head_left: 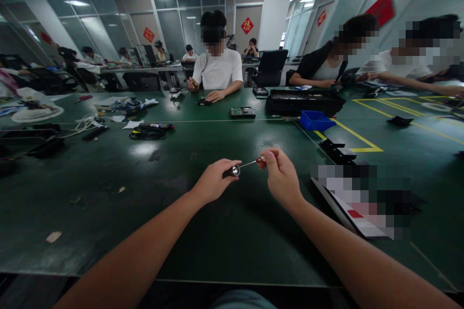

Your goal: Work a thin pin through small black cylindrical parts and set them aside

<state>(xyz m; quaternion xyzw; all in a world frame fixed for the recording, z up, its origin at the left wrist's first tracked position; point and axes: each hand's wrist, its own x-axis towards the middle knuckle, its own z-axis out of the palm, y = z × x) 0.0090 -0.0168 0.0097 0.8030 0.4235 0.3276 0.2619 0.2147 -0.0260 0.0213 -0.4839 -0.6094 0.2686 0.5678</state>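
Observation:
My left hand [212, 179] is closed around a small dark flashlight [236, 171], whose shiny round end faces toward me and to the right. Between the thumb and fingers of my right hand [281, 174] is a screwdriver [249, 163] with a reddish handle. Its thin metal shaft points left, and the tip meets or overlaps the flashlight's round end; I cannot tell whether it touches. Both hands are above the green table [174, 231], and my fingers hide most of the flashlight's body and the screwdriver's handle.
Right of my arm lie white papers [366, 222] and black plastic parts [339, 150]. Farther back are a blue bin [316, 120], a long black housing [304, 102], a circuit-board device [242, 112] and coiled cables [149, 131]. A person [217, 70] works opposite; others sit at right.

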